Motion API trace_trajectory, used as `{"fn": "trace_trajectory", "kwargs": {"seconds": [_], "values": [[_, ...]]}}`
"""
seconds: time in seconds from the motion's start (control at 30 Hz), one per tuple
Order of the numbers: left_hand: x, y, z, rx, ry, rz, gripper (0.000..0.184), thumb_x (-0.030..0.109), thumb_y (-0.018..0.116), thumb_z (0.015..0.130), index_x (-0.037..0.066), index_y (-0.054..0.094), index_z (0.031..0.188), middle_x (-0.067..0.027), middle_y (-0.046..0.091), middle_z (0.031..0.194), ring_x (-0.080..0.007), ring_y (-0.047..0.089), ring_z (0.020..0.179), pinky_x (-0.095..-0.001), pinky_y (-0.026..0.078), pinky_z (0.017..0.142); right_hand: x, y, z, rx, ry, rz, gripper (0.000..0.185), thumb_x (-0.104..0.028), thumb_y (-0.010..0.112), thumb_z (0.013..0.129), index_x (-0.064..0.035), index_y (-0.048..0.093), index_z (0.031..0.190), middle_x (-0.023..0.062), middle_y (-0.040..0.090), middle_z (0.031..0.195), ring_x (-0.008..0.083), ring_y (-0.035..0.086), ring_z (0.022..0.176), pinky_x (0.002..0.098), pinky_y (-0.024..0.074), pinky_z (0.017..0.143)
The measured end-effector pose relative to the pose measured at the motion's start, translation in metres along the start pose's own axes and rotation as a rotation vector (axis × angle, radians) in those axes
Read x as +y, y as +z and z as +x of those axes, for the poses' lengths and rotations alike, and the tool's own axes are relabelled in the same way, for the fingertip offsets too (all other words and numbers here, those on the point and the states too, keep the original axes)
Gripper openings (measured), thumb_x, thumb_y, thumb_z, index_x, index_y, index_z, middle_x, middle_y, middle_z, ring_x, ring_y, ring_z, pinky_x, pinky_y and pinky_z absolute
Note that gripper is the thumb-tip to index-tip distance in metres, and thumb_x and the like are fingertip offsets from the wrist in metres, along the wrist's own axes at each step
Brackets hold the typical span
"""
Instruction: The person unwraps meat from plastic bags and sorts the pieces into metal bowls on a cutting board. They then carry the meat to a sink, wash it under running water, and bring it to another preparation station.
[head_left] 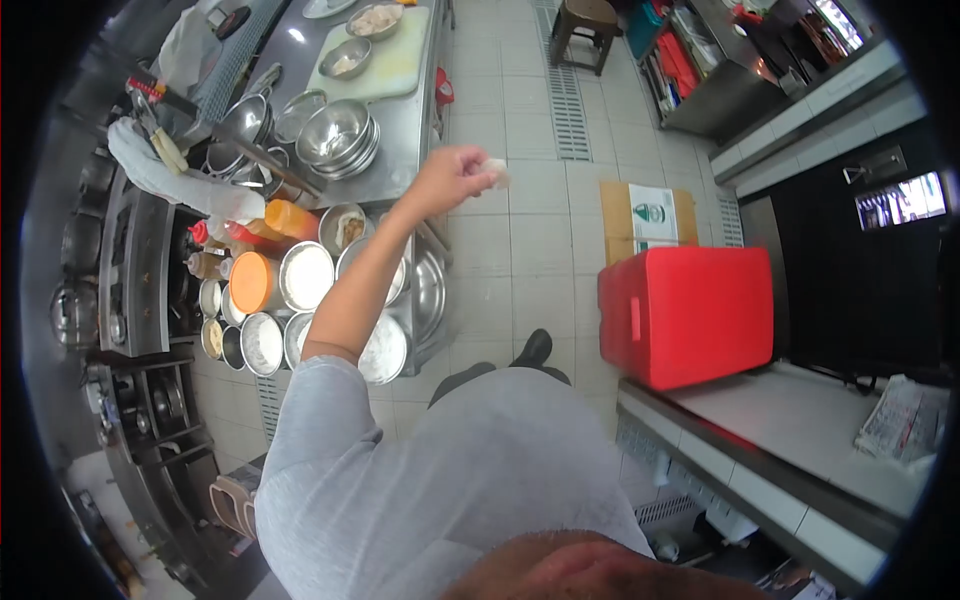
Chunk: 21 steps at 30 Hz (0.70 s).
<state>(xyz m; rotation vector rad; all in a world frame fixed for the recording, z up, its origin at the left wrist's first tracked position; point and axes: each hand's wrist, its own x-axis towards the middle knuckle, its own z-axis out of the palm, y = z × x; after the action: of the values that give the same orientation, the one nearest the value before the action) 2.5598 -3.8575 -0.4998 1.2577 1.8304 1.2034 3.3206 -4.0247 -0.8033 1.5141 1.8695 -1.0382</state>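
Observation:
My left hand [455, 183] is stretched out ahead over the tiled floor, just off the counter's edge. Its fingers are closed in a pinch on a small whitish piece [496, 173], too small and blurred to name. Nearest to this hand on the steel counter [408, 125] is a stack of metal bowls [335, 135]. Farther off, a pale cutting board [405, 70] carries a small metal bowl [346, 60] and another bowl of pale food pieces [375, 20]. Below my forearm stand round tins of white powder [384, 350]. My right hand is out of view.
A red box [700, 315] stands to the right beside a cardboard piece [616, 225]. On the left are an orange-lidded tub [252, 282], sauce bottles [292, 218] and a stove [135, 270]. A brown stool [585, 32] stands far ahead.

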Motion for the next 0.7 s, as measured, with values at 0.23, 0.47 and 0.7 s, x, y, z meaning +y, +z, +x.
{"fn": "trace_trajectory", "kwargs": {"seconds": [0.23, 0.47, 0.7], "values": [[0.014, -0.084, 0.114, 0.221, -0.059, 0.045, 0.019, 0.025, 0.074, 0.09, 0.008, 0.068, 0.097, 0.0021, 0.071, 0.08, -0.0037, 0.06, 0.064, -0.0198, 0.044, 0.052, -0.111, -0.32, 0.24, 0.376, -0.411, 0.317, 0.02, 0.002, 0.044, 0.073, -0.0052, 0.06, 0.062, 0.0122, 0.059, 0.063, 0.0263, 0.06, 0.065, 0.04, 0.0467, 0.062], [-0.001, -0.224, 0.225, 0.499, -0.047, 0.243, 0.02, 0.026, 0.074, 0.089, 0.008, 0.068, 0.094, 0.0021, 0.07, 0.078, -0.0038, 0.061, 0.065, -0.0204, 0.043, 0.052, -0.388, -0.607, 0.292, 0.379, -0.547, 0.421, 0.011, -0.003, 0.057, 0.087, -0.0048, 0.061, 0.077, -0.0014, 0.056, 0.068, 0.0095, 0.05, 0.062, 0.0269, 0.0414, 0.059], [-0.053, -0.354, 0.322, 0.797, -0.089, 0.438, 0.026, 0.029, 0.075, 0.089, 0.005, 0.07, 0.095, 0.0018, 0.07, 0.076, -0.0043, 0.061, 0.061, -0.0207, 0.042, 0.05, -0.544, -0.713, 0.293, 0.222, -0.598, 0.41, 0.013, -0.011, 0.063, 0.093, -0.0006, 0.07, 0.096, 0.005, 0.07, 0.082, 0.0092, 0.062, 0.072, 0.0246, 0.0493, 0.066]]}}
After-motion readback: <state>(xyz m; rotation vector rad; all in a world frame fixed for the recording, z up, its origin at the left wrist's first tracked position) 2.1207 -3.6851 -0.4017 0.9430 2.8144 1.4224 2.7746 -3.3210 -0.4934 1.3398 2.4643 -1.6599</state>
